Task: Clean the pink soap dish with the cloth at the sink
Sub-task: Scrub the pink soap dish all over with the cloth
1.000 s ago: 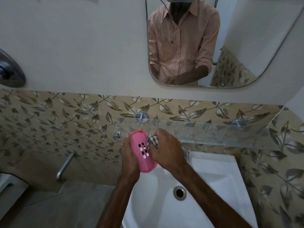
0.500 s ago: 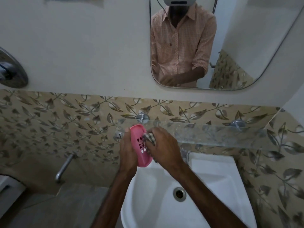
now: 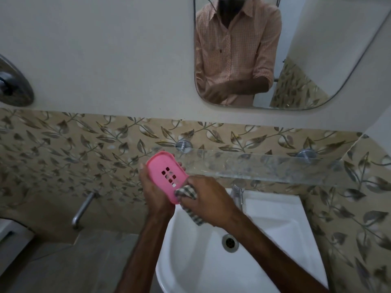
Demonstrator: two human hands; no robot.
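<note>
My left hand (image 3: 155, 192) grips the pink soap dish (image 3: 164, 176) from underneath, above the sink's back left corner. The dish is oval, has several square drain holes, and its broad face is turned towards me. My right hand (image 3: 206, 200) holds a bunched checked cloth (image 3: 187, 192) against the dish's lower right edge. A loose end of the cloth hangs below that hand over the white sink (image 3: 275, 229).
The sink's drain (image 3: 230, 242) lies below my right forearm, and its tap (image 3: 238, 192) stands just right of my right hand. A glass shelf (image 3: 264, 168) runs along the leaf-patterned tiles. A metal spout (image 3: 83, 209) sticks out at the left. A mirror (image 3: 306, 60) hangs above.
The soap dish has turned from edge-on so its broad face shows. My right hand with the cloth has slid down from the dish's middle to its lower right edge.
</note>
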